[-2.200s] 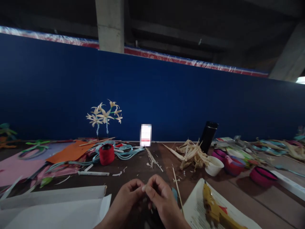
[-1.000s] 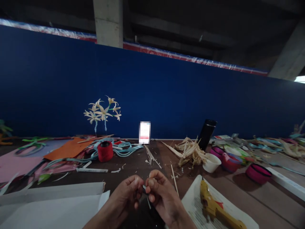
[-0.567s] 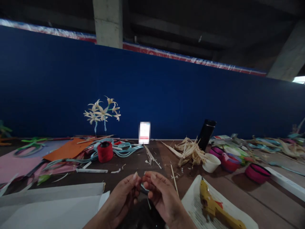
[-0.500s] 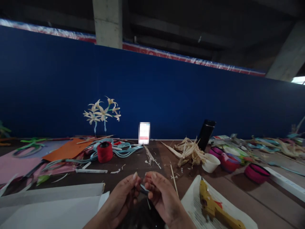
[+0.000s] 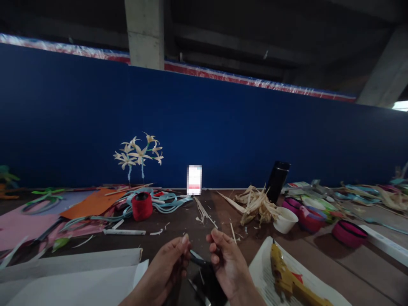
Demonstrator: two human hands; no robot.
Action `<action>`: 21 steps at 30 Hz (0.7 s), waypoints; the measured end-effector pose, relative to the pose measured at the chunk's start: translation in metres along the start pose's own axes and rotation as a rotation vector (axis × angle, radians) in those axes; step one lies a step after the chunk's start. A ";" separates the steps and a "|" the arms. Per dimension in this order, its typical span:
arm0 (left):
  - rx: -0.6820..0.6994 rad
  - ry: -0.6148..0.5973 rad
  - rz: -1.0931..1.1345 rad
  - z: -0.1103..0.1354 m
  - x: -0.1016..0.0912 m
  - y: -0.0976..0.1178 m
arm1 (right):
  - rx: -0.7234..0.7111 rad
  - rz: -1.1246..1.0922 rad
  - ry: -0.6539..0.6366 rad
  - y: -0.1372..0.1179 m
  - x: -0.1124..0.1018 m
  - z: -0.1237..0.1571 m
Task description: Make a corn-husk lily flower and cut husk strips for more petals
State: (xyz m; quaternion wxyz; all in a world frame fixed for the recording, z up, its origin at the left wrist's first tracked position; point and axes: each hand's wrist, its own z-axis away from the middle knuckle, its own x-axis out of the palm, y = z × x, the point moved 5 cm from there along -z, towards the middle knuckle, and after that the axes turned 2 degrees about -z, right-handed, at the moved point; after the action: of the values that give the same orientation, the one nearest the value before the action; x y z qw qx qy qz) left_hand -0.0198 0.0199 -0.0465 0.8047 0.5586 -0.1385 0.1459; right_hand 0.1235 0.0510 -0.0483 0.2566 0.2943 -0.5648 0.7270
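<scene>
My left hand [image 5: 168,265] is in the lower middle of the head view, its thumb and fingertips pressed together. A tiny pale tip shows at its fingertips, too small to name. Apart from it, to the right, my right hand [image 5: 228,261] is closed in a similar pinch; whatever it holds cannot be made out. Below and between the hands lies a dark object with a thin, shiny strip [image 5: 199,292], partly hidden. Beyond the fingers, a shredded strip of dried husk [image 5: 204,211] rests on the brown table [image 5: 181,242].
A yellow glue gun [image 5: 287,276] lies on printed paper at right. Behind it are a white cup [image 5: 285,220], dried husks [image 5: 255,206] and a black flask [image 5: 278,180]. At left are a red roll [image 5: 142,207], orange paper [image 5: 92,204], a white pen [image 5: 125,232] and husk flowers [image 5: 138,155].
My hands have drawn apart, the right one moving to the right. More of the dark object and shiny strip shows between them. The whole view has shifted slightly.
</scene>
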 end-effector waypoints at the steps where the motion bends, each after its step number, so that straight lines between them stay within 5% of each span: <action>1: -0.002 -0.005 0.003 0.000 0.000 0.000 | 0.004 0.007 -0.001 0.000 0.000 0.000; 9: 0.151 0.034 -0.062 -0.013 -0.004 -0.001 | 0.060 0.048 -0.031 0.003 0.007 0.002; 14: 0.280 0.176 -0.208 -0.025 -0.019 0.005 | -0.037 0.075 -0.097 0.003 0.013 -0.001; 21: 0.330 0.193 -0.227 -0.028 -0.022 0.011 | -0.137 0.238 -0.174 -0.019 0.042 0.023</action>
State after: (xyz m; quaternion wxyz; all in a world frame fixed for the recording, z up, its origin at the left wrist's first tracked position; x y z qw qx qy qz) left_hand -0.0424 0.0477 -0.0549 0.7232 0.6781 0.0287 0.1280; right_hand 0.1115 0.0343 -0.0011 0.1385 0.2690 -0.6640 0.6838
